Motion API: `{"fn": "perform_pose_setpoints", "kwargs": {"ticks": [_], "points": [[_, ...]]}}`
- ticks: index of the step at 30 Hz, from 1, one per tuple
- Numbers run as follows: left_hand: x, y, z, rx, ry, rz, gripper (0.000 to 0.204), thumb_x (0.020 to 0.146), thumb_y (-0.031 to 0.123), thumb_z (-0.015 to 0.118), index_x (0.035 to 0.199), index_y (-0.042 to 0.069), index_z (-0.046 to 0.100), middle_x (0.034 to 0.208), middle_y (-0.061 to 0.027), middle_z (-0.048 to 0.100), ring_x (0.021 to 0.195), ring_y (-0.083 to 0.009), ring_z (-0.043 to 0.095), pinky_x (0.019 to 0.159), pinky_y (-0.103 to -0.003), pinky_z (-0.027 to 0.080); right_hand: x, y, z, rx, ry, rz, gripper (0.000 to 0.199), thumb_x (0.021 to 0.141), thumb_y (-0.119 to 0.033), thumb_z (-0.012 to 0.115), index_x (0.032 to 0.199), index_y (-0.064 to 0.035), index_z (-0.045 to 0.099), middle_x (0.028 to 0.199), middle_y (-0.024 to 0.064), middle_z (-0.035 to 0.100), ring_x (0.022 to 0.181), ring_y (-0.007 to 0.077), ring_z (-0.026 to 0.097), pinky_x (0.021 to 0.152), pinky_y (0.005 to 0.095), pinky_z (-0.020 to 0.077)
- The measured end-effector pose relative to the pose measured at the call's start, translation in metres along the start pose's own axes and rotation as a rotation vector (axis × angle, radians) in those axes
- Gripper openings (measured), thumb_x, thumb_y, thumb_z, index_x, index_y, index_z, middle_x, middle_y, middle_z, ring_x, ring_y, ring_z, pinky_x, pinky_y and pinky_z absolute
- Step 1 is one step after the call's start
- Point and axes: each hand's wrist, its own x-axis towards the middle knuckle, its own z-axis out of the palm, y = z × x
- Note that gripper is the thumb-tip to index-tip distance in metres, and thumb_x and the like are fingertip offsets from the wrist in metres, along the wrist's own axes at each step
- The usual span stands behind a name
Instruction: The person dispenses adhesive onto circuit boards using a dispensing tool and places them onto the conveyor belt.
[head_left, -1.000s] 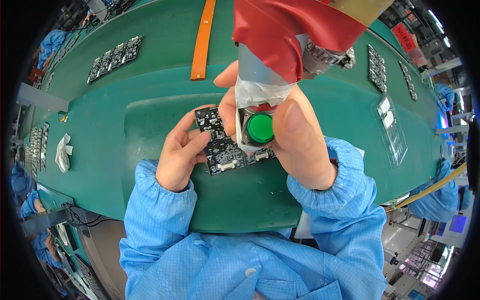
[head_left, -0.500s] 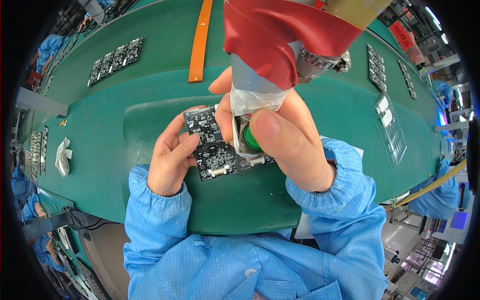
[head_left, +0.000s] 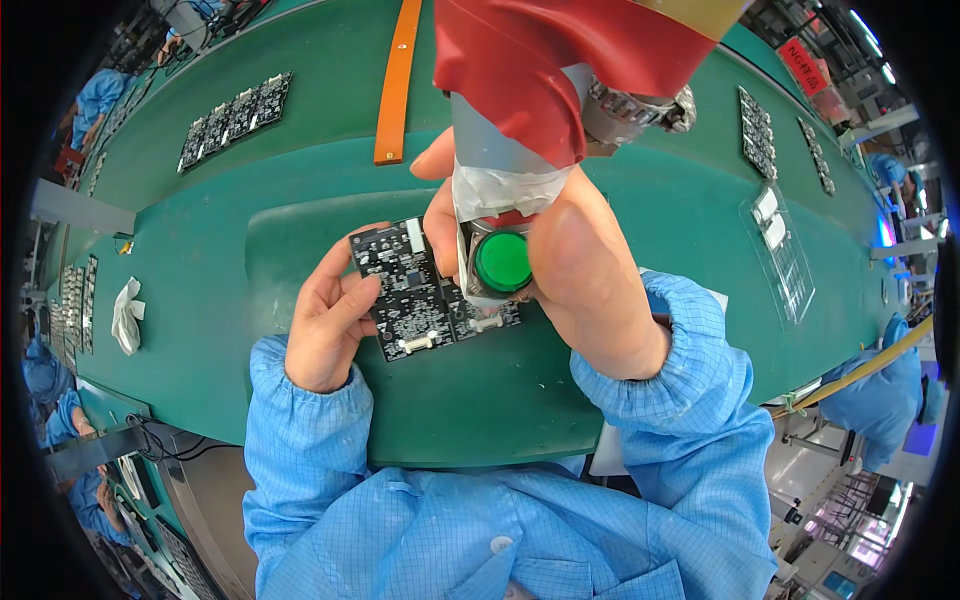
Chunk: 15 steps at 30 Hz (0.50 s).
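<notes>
A black circuit board (head_left: 415, 290) lies flat on the green conveyor mat (head_left: 300, 220) right in front of me. My left hand (head_left: 325, 320) grips its left edge with thumb and fingers. My right hand (head_left: 570, 270) is wrapped around a hanging power tool (head_left: 520, 120) wound in red and grey tape. The tool has a round green button (head_left: 502, 262) beside my thumb. Its tip is down over the board's right part, hidden behind the tool body.
Rows of dark circuit boards (head_left: 235, 120) lie at the far left, more boards (head_left: 760, 130) at the far right. An orange strip (head_left: 395, 80) runs across the belt. A white rag (head_left: 127, 315) sits at the left. Clear bags (head_left: 780, 245) lie to the right. Other workers in blue stand around.
My left hand slid the board a little left and back between the earlier frames. The tool stayed over the board's right part.
</notes>
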Motion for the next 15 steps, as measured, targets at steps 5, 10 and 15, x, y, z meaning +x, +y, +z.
{"fn": "perform_pose_setpoints", "kwargs": {"ticks": [5,10,15], "points": [[-0.0043,0.0038,-0.0055,-0.014,0.023,0.040,0.047,0.084,0.009,0.046,0.126,-0.001,0.028,0.101,-0.0145,0.058,0.085,-0.0197,0.061,0.070,-0.031,0.052,0.0018,0.0054,-0.0010,-0.069,0.014,-0.031,0.066,0.079,-0.058,0.042,0.110,0.0007,0.042,0.077,0.0063,0.051,0.070,0.0092,0.047,0.063,0.0215,0.0367],[-0.0045,0.0064,-0.0062,-0.014,0.037,0.038,0.047,0.084,0.010,0.047,0.126,-0.001,0.029,0.102,-0.0150,0.057,0.085,-0.0200,0.061,0.070,-0.031,0.052,0.0016,0.0061,0.0004,-0.068,0.030,-0.007,0.063,0.079,-0.054,0.045,0.110,0.0008,0.042,0.077,0.0061,0.051,0.071,0.0091,0.047,0.064,0.0216,0.0366],[-0.0041,0.0063,-0.0089,-0.028,0.041,0.052,0.047,0.084,0.010,0.048,0.126,-0.001,0.029,0.102,-0.0150,0.057,0.086,-0.0198,0.060,0.070,-0.031,0.052,0.0023,0.0049,0.0006,-0.058,0.021,0.018,0.061,0.079,-0.052,0.046,0.110,0.0008,0.042,0.077,0.0057,0.051,0.070,0.0087,0.046,0.063,0.0214,0.0361]]}}
